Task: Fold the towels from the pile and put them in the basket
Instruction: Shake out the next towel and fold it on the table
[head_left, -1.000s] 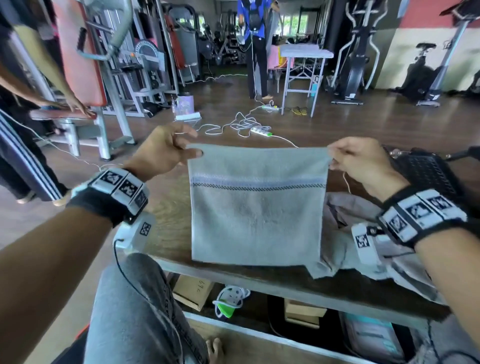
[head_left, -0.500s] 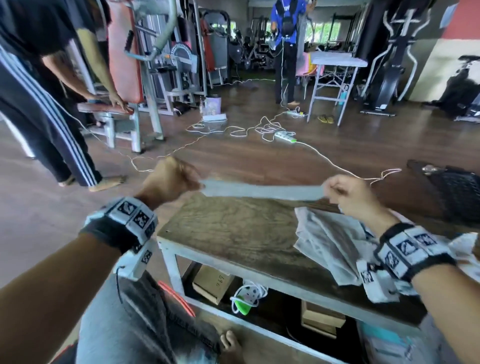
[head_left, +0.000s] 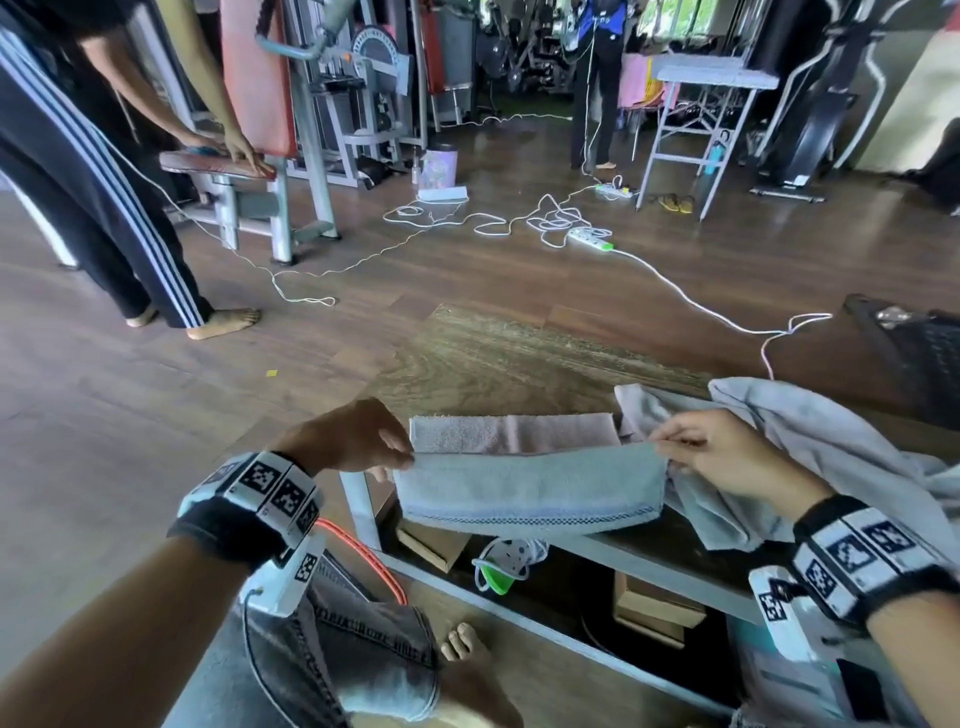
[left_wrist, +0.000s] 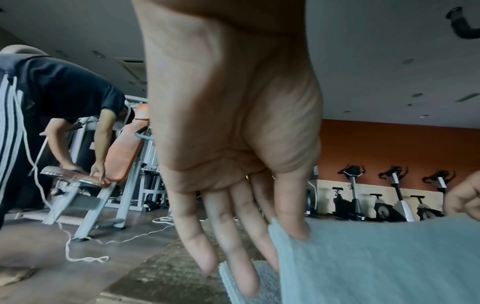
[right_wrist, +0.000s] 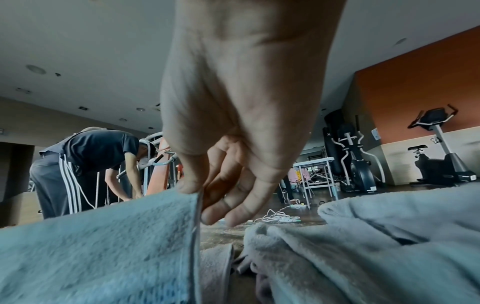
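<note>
I hold a blue-grey towel (head_left: 530, 488) stretched between both hands over the near edge of the wooden table (head_left: 493, 358). Its striped hem droops past the table's front. My left hand (head_left: 400, 460) pinches the left corner with the thumb on top (left_wrist: 285, 230). My right hand (head_left: 662, 447) pinches the right corner (right_wrist: 197, 193). A pinkish-grey strip of towelling (head_left: 509, 434) lies flat just beyond; I cannot tell whether it belongs to the same towel. The pile of crumpled towels (head_left: 831, 457) sits on the right of the table. A dark mesh basket (head_left: 930, 353) stands at the far right.
Cardboard boxes (head_left: 654, 608) and a white power strip (head_left: 509, 561) sit under the table. White cables (head_left: 545, 223) trail over the floor ahead. A person in striped trousers (head_left: 104, 197) bends over a gym bench on the left. My knee (head_left: 363, 654) is below the table edge.
The towel hung upright between my raised hands, then swung forward flat. Now both hands have come down to the table's near edge with it.
</note>
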